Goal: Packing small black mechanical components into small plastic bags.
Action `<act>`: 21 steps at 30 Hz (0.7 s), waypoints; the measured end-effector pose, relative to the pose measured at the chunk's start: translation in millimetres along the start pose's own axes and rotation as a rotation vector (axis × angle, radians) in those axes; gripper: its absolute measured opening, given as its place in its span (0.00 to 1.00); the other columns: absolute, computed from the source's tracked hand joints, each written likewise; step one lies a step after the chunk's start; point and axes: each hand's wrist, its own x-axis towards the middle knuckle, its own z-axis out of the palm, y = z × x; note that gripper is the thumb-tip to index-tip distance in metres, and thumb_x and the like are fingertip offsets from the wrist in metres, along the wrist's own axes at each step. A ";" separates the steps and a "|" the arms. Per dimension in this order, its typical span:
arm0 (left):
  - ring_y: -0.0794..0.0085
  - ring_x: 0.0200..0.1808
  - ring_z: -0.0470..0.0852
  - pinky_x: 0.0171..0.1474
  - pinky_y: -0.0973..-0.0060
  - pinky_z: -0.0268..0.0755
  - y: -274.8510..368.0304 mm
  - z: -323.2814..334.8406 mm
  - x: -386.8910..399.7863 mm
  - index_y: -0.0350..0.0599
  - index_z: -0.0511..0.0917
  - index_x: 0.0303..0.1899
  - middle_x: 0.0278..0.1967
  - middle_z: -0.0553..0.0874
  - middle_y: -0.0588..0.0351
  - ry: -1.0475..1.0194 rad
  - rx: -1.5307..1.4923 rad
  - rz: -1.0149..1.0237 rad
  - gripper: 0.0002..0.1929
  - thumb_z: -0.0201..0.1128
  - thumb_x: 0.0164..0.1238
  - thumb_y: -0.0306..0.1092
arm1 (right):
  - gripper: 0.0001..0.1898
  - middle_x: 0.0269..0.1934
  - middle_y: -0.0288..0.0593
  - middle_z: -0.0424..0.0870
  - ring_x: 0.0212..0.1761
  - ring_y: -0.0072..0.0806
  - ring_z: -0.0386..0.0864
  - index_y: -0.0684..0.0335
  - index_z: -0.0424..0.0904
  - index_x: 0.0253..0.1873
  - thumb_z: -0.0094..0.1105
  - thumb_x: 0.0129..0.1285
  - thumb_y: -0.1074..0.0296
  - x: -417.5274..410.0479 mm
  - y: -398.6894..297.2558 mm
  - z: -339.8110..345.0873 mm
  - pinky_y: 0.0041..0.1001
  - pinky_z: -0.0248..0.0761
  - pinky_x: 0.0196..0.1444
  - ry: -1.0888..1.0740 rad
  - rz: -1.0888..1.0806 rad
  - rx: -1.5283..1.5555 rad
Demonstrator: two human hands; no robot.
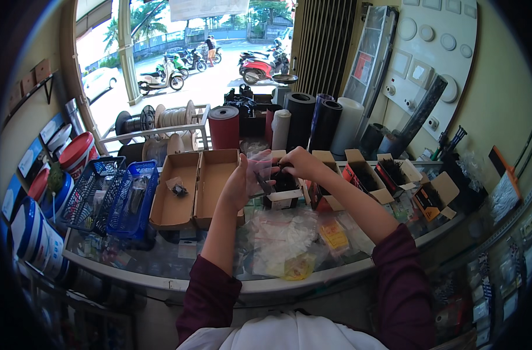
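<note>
My left hand holds a small clear zip bag upright, with several dark, slender pieces inside. Beside it, the bent fingers of my right hand are over a small carton of black screws. Whether those fingertips grip any screws is too small to tell. Nearer to me, a heap of clear plastic bags lies on the glass counter, along with a yellow-printed packet. Left of my left hand, an open cardboard tray contains one filled bag.
Another cardboard tray adjoins the first. Blue plastic baskets stand farther left. More open screw cartons line the right side of the glass counter. Rolls of sheet material and cable spools rise behind.
</note>
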 end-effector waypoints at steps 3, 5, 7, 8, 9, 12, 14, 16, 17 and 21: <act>0.64 0.55 0.73 0.52 0.63 0.70 0.0 -1.9 0.1 0.40 0.57 0.63 0.56 0.71 0.48 0.000 0.007 0.002 0.39 0.37 0.62 0.66 | 0.14 0.32 0.53 0.82 0.31 0.38 0.81 0.66 0.81 0.38 0.63 0.43 0.70 1.1 3.6 -10.0 0.29 0.74 0.38 0.005 0.086 0.166; 0.64 0.55 0.72 0.52 0.63 0.69 0.3 -1.4 -0.7 0.40 0.57 0.63 0.56 0.71 0.48 0.004 0.010 -0.004 0.39 0.37 0.62 0.67 | 0.14 0.31 0.49 0.83 0.31 0.30 0.81 0.67 0.81 0.39 0.63 0.44 0.70 2.5 3.1 -18.1 0.25 0.73 0.38 -0.011 0.142 0.226; 0.65 0.55 0.72 0.53 0.63 0.69 0.4 -0.9 -0.9 0.40 0.56 0.63 0.56 0.71 0.49 0.005 0.012 -0.010 0.40 0.37 0.62 0.67 | 0.14 0.30 0.45 0.84 0.30 0.23 0.80 0.69 0.81 0.39 0.63 0.46 0.70 3.5 3.8 -26.4 0.22 0.72 0.38 -0.025 0.199 0.283; 0.65 0.55 0.72 0.53 0.63 0.69 -0.1 -1.3 -1.1 0.40 0.56 0.63 0.56 0.71 0.49 0.005 0.011 -0.016 0.40 0.37 0.62 0.67 | 0.14 0.31 0.43 0.83 0.31 0.22 0.80 0.70 0.80 0.40 0.63 0.48 0.70 3.6 4.1 -30.5 0.21 0.72 0.38 -0.059 0.245 0.465; 0.65 0.55 0.72 0.53 0.63 0.68 -0.5 -1.2 -0.8 0.40 0.56 0.63 0.56 0.71 0.49 0.003 0.010 -0.023 0.40 0.37 0.62 0.67 | 0.13 0.32 0.41 0.83 0.32 0.20 0.79 0.70 0.80 0.41 0.62 0.50 0.71 3.6 6.3 -33.9 0.20 0.72 0.38 -0.092 0.291 0.647; 0.65 0.56 0.72 0.53 0.63 0.68 0.6 0.6 -0.9 0.41 0.56 0.64 0.56 0.71 0.49 0.000 0.035 -0.036 0.40 0.37 0.62 0.67 | 0.12 0.31 0.40 0.82 0.31 0.19 0.79 0.70 0.80 0.41 0.62 0.52 0.72 5.2 7.3 -48.4 0.19 0.73 0.35 -0.076 0.254 0.769; 0.64 0.56 0.72 0.54 0.63 0.68 2.1 2.3 -1.9 0.41 0.56 0.64 0.56 0.71 0.49 0.005 0.044 -0.040 0.40 0.37 0.62 0.67 | 0.10 0.33 0.39 0.82 0.34 0.19 0.79 0.69 0.78 0.43 0.59 0.55 0.77 8.2 1.2 -56.8 0.19 0.72 0.39 -0.027 0.247 0.811; 0.64 0.56 0.72 0.54 0.63 0.68 2.5 3.1 -1.9 0.41 0.56 0.64 0.57 0.70 0.49 0.003 0.053 -0.045 0.40 0.37 0.62 0.67 | 0.10 0.35 0.39 0.82 0.37 0.19 0.78 0.69 0.78 0.44 0.58 0.56 0.77 7.0 -11.2 -66.9 0.20 0.71 0.42 0.015 0.240 0.830; 0.64 0.57 0.71 0.54 0.64 0.68 2.2 2.9 -2.1 0.42 0.57 0.64 0.57 0.70 0.49 -0.002 0.049 -0.055 0.39 0.36 0.63 0.67 | 0.10 0.37 0.39 0.81 0.40 0.20 0.78 0.69 0.77 0.45 0.56 0.58 0.76 6.5 -17.8 -72.3 0.20 0.71 0.46 0.057 0.232 0.850; 0.64 0.57 0.71 0.54 0.66 0.69 2.4 4.2 -2.4 0.44 0.57 0.64 0.58 0.70 0.49 -0.037 0.039 -0.056 0.38 0.35 0.63 0.66 | 0.10 0.39 0.39 0.80 0.43 0.22 0.78 0.69 0.76 0.46 0.56 0.59 0.77 7.7 -40.7 -70.9 0.23 0.70 0.50 0.166 0.173 0.946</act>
